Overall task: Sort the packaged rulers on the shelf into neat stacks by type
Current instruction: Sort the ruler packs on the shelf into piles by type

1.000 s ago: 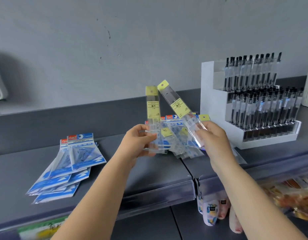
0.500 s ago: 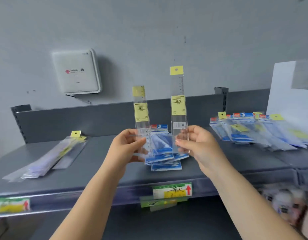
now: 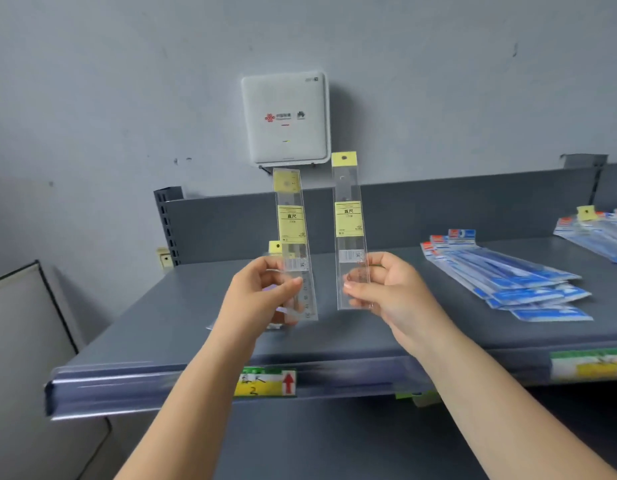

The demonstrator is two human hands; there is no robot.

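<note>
Grey metal shelf (image 3: 404,337): long flat deck with a raised back panel; price labels along the front lip
White wall box (image 3: 285,117): mounted above the back panel; sits nearer the centre of view than half a second ago, the view having swung left
Blue ruler packs (image 3: 508,277): fanned stack lying on the deck, right of both hands; further right in view than before
Left hand (image 3: 257,299): raised over the deck, forearm reaching up from below; thumb and fingers pinch the lower end of the left clear ruler pack (image 3: 293,230), upright, tilted slightly left
Right hand (image 3: 386,289): level with the left; fingers curled, pinching the lower end of the right clear ruler pack (image 3: 348,223), upright, apart from the other
Yellow-tagged clear packs (image 3: 275,247): partly hidden behind the left hand
</note>
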